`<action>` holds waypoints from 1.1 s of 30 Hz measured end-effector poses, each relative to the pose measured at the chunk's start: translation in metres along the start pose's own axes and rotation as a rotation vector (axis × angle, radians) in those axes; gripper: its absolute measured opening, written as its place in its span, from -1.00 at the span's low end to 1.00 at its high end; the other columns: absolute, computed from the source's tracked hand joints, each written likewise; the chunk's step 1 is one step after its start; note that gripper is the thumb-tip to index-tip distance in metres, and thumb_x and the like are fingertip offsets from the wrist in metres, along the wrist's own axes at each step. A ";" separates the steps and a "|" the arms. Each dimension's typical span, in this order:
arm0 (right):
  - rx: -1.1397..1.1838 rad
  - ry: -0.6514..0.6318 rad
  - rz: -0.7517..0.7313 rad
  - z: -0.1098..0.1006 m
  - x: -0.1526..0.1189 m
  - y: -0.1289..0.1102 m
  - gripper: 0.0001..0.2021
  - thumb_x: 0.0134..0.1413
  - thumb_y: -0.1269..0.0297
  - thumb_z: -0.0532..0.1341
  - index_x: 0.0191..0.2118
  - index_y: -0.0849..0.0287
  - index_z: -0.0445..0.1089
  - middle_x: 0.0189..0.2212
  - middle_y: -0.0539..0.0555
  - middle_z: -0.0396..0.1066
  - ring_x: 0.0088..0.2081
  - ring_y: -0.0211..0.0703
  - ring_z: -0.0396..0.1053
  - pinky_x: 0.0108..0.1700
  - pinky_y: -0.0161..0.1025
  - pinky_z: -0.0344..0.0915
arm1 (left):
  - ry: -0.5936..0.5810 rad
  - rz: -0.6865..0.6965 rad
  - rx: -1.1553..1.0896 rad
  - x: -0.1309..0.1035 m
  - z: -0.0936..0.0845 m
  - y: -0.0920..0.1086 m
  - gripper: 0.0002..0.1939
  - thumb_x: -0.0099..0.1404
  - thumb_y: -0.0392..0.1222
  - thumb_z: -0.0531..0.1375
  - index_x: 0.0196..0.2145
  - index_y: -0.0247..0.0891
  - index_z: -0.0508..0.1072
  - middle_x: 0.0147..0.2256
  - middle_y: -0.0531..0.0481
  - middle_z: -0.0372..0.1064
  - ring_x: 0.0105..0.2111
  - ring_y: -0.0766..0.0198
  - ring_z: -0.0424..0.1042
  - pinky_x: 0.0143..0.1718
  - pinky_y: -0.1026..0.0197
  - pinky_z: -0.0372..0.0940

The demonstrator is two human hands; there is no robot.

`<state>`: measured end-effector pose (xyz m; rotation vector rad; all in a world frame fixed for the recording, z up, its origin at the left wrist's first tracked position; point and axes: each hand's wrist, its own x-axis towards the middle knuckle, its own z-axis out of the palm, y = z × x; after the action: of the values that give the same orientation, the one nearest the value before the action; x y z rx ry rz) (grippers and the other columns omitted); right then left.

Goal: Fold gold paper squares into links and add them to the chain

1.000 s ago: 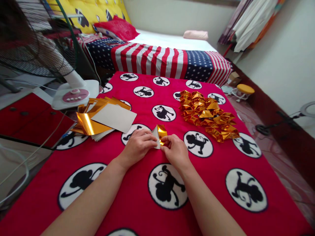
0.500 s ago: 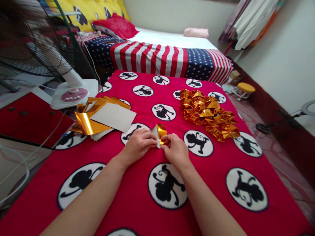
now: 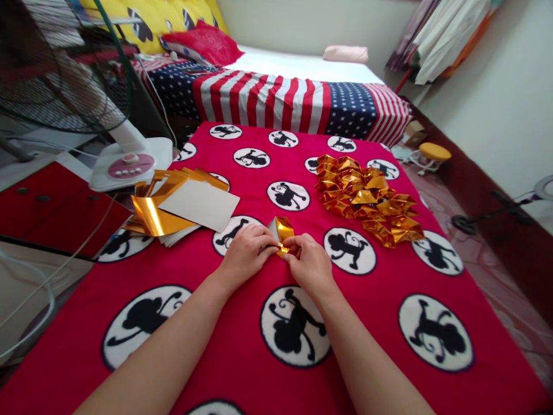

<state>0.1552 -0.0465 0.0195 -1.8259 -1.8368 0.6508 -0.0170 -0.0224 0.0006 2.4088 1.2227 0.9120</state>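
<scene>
A small piece of gold foil paper [image 3: 284,227], partly folded with some pale backing showing, lies between my hands on the red cloth. My left hand [image 3: 249,252] pinches its lower left side. On the lower right side, the fingertips of my right hand [image 3: 307,259] are closed on the same paper. To the left sits a loose stack of gold sheets [image 3: 159,216] with a pale sheet [image 3: 201,203] face up on top. Several folded gold pieces [image 3: 367,199] are grouped at the right.
The red cloth [image 3: 358,323] has round monkey prints. A white fan base [image 3: 129,164] stands beyond the left edge, above a red drawer unit [image 3: 60,207]. Behind is a bed [image 3: 276,104]; a yellow stool [image 3: 434,151] stands at the right.
The pale flap between my hands has been folded down at its lower tip, and more gold shows there. My left fingertips have shifted slightly right and down.
</scene>
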 end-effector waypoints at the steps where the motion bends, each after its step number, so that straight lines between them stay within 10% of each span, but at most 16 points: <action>1: 0.000 0.000 -0.004 0.000 0.000 0.000 -0.84 -0.03 0.42 0.30 -0.27 0.08 0.49 -0.33 -0.03 0.42 -0.33 -0.25 0.37 -0.34 -0.33 0.19 | 0.004 -0.013 0.002 0.000 0.001 0.001 -0.94 0.27 -0.26 0.24 -0.33 -0.20 0.54 -0.29 -0.02 0.46 -0.22 0.18 0.39 -0.11 0.08 0.26; 33: 0.001 0.009 -0.029 0.001 -0.002 0.001 -0.84 -0.02 0.42 0.28 -0.26 0.09 0.48 -0.32 -0.01 0.42 -0.32 -0.24 0.37 -0.33 -0.32 0.20 | 0.086 -0.212 0.015 0.001 0.004 0.016 -0.95 0.16 -0.30 0.29 -0.43 -0.22 0.48 -0.33 -0.01 0.34 -0.25 0.18 0.35 -0.19 0.11 0.29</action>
<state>0.1557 -0.0481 0.0180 -1.7956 -1.8533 0.6310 -0.0044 -0.0309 0.0060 2.2172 1.4877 0.9512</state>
